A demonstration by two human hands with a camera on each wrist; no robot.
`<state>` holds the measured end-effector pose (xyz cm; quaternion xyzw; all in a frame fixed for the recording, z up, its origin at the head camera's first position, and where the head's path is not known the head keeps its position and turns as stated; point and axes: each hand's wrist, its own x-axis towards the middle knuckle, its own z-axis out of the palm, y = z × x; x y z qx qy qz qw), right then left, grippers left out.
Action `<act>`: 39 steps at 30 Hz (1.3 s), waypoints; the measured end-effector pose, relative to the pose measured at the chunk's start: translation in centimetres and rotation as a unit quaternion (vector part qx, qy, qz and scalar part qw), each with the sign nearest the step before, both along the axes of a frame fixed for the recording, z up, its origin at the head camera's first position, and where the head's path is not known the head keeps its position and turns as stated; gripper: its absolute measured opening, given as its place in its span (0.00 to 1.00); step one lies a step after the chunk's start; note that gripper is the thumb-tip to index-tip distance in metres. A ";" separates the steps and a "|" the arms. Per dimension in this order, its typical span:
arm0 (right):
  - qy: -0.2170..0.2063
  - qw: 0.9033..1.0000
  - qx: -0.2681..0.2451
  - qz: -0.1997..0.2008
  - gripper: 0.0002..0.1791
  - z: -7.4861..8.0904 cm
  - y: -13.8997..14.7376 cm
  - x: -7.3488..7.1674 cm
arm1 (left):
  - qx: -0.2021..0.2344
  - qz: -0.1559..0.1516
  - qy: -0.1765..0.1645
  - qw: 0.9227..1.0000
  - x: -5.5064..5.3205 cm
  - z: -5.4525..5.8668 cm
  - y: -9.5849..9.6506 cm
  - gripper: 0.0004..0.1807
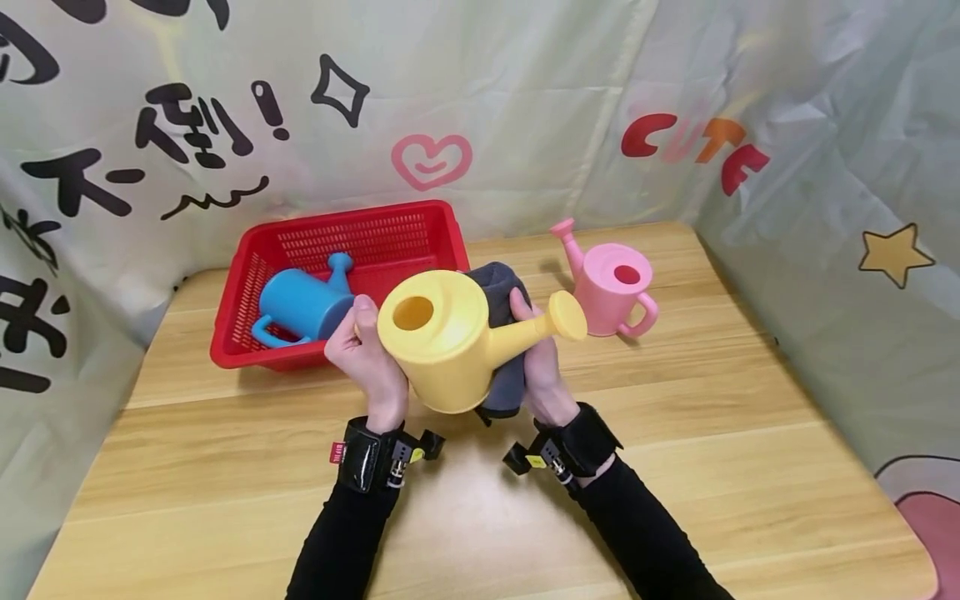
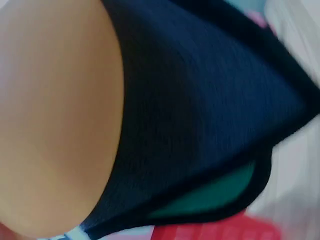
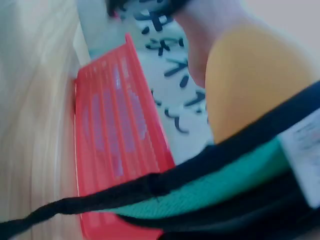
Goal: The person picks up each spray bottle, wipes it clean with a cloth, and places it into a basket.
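Observation:
A yellow watering can [image 1: 446, 358] is held up over the table, its spout pointing right. My left hand [image 1: 369, 362] grips it at the left side; the handle there is hidden. Behind the spout, my right hand [image 1: 546, 371] holds a dark grey cloth [image 1: 510, 387] against the can's right side. In the left wrist view the cloth [image 2: 195, 105] lies close along the can's curved wall [image 2: 60, 115]. The right wrist view shows the cloth's green underside [image 3: 215, 187] and a pale label on it.
At the back left stands a red basket [image 1: 266, 358] with a blue watering can [image 1: 303, 304] lying in it. A pink watering can [image 1: 600, 292] stands upright on the wooden table [image 1: 712, 417], behind and right of my right hand. Printed cloth walls [image 1: 525, 125] border the table.

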<state>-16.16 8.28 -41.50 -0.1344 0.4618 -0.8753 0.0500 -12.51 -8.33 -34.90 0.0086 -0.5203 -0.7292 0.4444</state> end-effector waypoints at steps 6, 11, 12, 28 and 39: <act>-0.116 0.975 -0.187 -0.010 0.30 8.9 -2.5 5.6 | -0.061 0.127 0.042 0.989 0.3 -0.1 0.5 0.26; -0.156 0.948 -0.274 -0.036 0.21 8.4 -2.2 5.4 | -0.085 0.134 0.063 0.985 0.5 -0.5 1.7 0.23; -0.152 0.948 -0.278 -0.039 0.20 8.2 -2.0 5.1 | -0.089 0.124 0.064 0.986 0.6 -0.6 1.9 0.23; -0.149 0.940 -0.303 -0.041 0.19 7.7 -0.2 3.6 | -0.167 0.042 0.057 0.983 1.2 -0.6 2.5 0.27; 0.047 0.995 -0.088 -0.031 0.19 7.3 -0.1 4.4 | 0.026 -0.120 -0.038 0.992 0.1 0.2 -0.2 0.24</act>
